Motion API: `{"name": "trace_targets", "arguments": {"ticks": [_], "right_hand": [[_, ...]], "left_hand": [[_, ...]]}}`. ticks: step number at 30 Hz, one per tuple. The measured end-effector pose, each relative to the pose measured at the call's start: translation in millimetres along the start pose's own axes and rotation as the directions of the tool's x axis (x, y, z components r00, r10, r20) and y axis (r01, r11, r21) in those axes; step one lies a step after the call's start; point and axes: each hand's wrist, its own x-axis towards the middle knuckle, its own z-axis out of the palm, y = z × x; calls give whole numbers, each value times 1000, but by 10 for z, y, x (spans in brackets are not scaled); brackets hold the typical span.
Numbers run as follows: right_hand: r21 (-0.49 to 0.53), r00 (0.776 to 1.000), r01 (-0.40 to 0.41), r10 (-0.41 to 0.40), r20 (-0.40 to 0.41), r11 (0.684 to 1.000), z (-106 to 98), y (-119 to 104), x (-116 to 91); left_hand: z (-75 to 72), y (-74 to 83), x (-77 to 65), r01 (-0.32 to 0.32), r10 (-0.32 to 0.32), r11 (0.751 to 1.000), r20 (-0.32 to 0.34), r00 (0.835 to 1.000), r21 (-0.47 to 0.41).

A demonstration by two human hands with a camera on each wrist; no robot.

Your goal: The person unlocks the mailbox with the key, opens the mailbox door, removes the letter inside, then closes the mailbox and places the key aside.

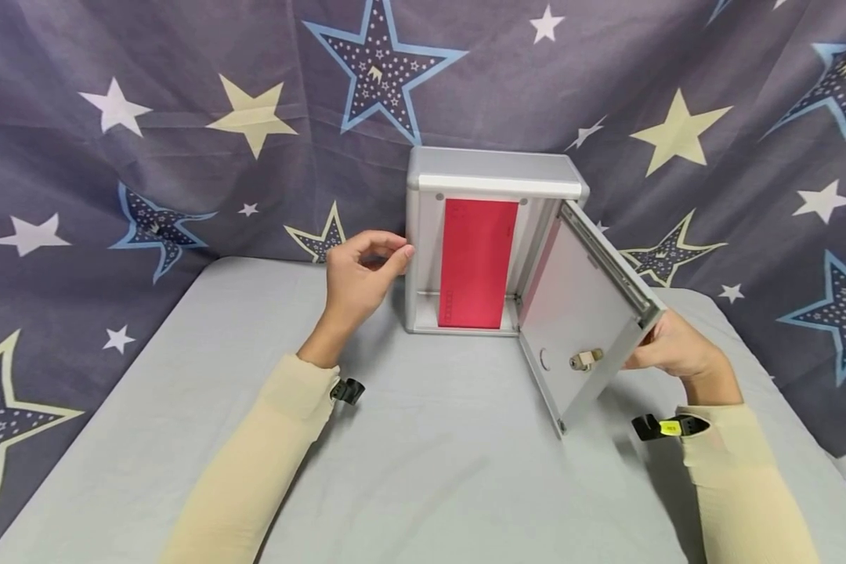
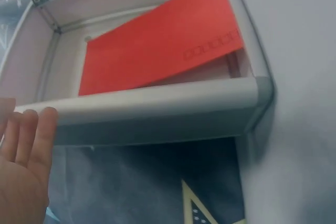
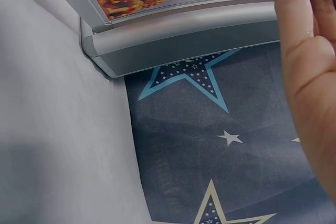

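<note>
1 red env [image 1: 478, 262] in metal box [image 1: 495, 166], L hand [image 1: 358, 274] beside it w/ fingers loosely bent, R hand [image 1: 684, 351] behind door [image 1: 571, 290], can't tell grip.

The cream-sleeved left forearm [image 1: 254, 462] and right forearm [image 1: 747, 486] reach forward, well apart. The left hand [image 1: 359, 276] is raised, fingers loosely bent, thumb near the index fingertip. The right hand [image 1: 682, 348] angles inward, its fingertips hidden from the head view.
</note>
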Motion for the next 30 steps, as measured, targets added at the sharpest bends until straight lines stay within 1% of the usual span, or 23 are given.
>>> {"name": "trace_targets", "arguments": {"ticks": [2,4,6,9,15,18,20,21,24,27,30], "right_hand": [[1,1000,5,-5,2,1000,0,8,4],[-4,1000,15,-15,9,1000,-2,21,-3],[-2,1000,19,-19,13,1000,-4,36,-17],[7,999,39,-39,33,999,-10,56,-26],[-2,998,47,-47,33,999,-45,68,-24],[-4,998,58,-58,24,998,-55,74,-30],[5,996,81,-81,23,997,-61,85,-34],[6,996,84,-84,21,996,-64,87,-35],[13,996,89,-90,16,996,-66,88,-34],[19,996,87,-87,14,996,-66,85,-26],[18,996,84,-84,11,996,-67,80,-14]], "left_hand": [[19,42,0,-44,44,999,11,999,10],[50,85,-6,-85,84,996,38,996,27],[91,121,-19,-124,121,991,76,990,41],[155,155,-54,-163,157,986,134,979,38],[273,169,-122,-185,178,983,237,955,6],[366,156,-167,-190,183,982,252,950,1],[444,149,-202,-181,173,983,245,954,10],[485,145,-217,-171,161,985,236,958,24],[601,126,-244,-130,112,989,217,970,74],[697,113,-250,-88,62,988,204,977,125],[786,114,-247,-49,23,990,190,981,133]]}}
